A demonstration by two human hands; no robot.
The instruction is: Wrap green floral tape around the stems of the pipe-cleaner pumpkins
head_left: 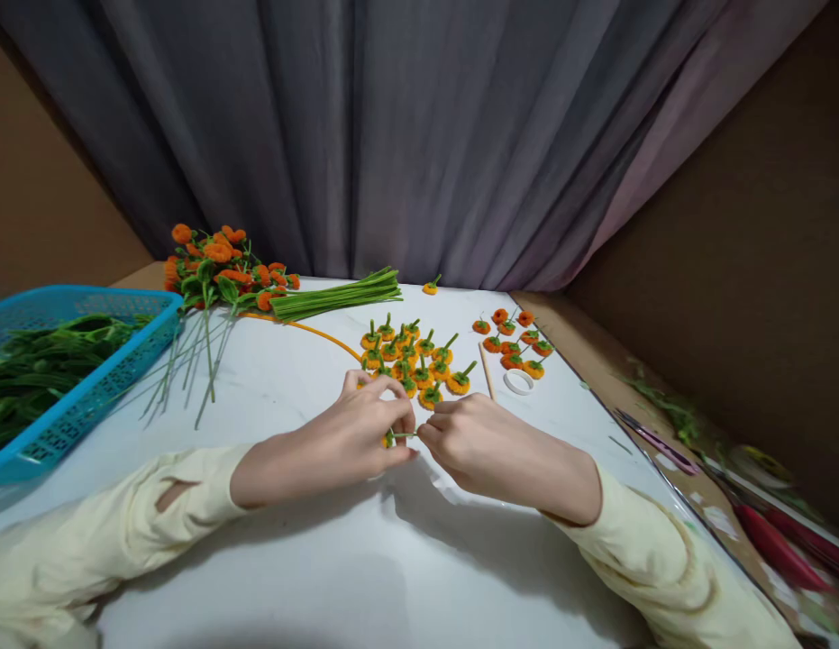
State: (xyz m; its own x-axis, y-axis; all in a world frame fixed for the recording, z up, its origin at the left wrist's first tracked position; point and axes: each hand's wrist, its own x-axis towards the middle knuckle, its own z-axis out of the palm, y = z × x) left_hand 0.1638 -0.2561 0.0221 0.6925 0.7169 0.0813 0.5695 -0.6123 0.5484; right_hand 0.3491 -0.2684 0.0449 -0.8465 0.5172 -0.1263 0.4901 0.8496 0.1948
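My left hand [344, 433] and my right hand [483, 442] meet over the white table [392, 559], both closed. Between their fingertips sits a small orange pipe-cleaner pumpkin [389, 439] with a green stem; the left fingers pinch the pumpkin and the right fingers pinch the stem end. Just beyond the hands lies a cluster of several yellow-orange pumpkins with green stems [415, 356]. A second, darker orange group [514, 342] lies to the right of it.
A blue basket [87, 388] of green stems stands at the left. A bunch of finished orange flowers [220, 266], a bundle of green pipe cleaners [338, 296], a wooden stick [486, 371] and a white tape ring [518, 381] lie on the table. Grey curtain behind.
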